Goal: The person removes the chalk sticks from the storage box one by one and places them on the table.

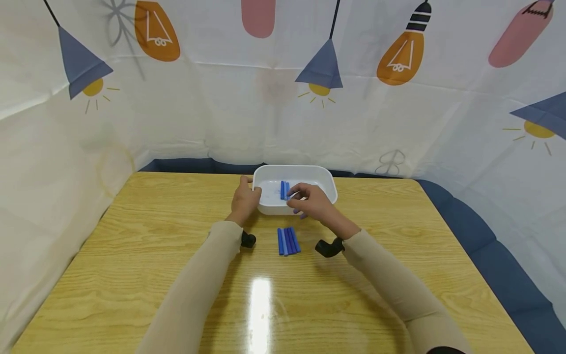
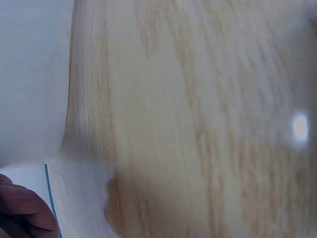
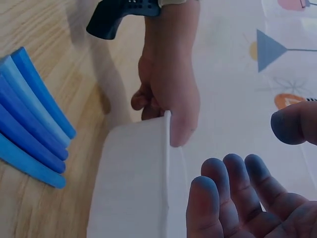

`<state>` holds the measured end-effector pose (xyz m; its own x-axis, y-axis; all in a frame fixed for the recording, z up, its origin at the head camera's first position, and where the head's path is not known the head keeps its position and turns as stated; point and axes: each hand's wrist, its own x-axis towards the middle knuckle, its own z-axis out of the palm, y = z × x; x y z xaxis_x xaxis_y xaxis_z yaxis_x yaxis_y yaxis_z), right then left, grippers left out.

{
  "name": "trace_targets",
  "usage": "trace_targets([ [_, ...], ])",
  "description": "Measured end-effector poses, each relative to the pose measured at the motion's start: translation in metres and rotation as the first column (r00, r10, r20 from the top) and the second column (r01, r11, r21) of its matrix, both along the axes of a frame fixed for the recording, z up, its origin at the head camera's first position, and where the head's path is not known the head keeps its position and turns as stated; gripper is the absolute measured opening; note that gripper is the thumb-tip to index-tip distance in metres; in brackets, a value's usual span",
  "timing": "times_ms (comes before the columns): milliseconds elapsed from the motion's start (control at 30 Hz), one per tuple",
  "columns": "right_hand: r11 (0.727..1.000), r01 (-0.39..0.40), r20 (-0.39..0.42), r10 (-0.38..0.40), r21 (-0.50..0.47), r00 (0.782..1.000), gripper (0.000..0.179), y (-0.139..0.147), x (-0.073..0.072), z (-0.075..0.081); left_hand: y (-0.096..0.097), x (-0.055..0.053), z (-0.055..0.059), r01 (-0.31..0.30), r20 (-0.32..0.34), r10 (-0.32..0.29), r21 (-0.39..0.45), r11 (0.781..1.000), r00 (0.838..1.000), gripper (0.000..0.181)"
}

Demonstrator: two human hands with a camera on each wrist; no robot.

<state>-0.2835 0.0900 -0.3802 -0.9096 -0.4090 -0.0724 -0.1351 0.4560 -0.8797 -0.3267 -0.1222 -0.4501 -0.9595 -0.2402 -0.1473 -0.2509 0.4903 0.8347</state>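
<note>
A white plastic tray point(image 1: 325, 183) stands near the table's far edge. My left hand point(image 1: 244, 200) holds its left end, thumb over the rim and fingers outside, as the right wrist view also shows. Over the tray's front right side hovers my right hand point(image 1: 313, 202). In the right wrist view its blue-stained fingers point(image 3: 203, 203) are apart from the thumb, with nothing between them. A few blue sticks point(image 1: 282, 190), perhaps chalk or clay, lie inside the tray, partly hidden by that hand. Several more blue sticks point(image 1: 289, 241) lie side by side on the table in front.
The wooden table point(image 1: 168, 236) has a bright light reflection near the front. White printed cloth point(image 1: 212, 108) hangs behind and at the sides. Dark blue padding point(image 1: 482, 241) borders the table at the right and back. A black band device point(image 1: 329, 247) sits at the right wrist.
</note>
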Motion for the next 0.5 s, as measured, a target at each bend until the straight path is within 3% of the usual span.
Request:
trace_targets([
  [500,0.997,0.072,0.008,-0.072,0.033,0.997,0.037,0.0,-0.025,0.001,-0.001,-0.001,0.001,-0.005,0.017,0.005,0.005,1.0,1.0,0.05],
])
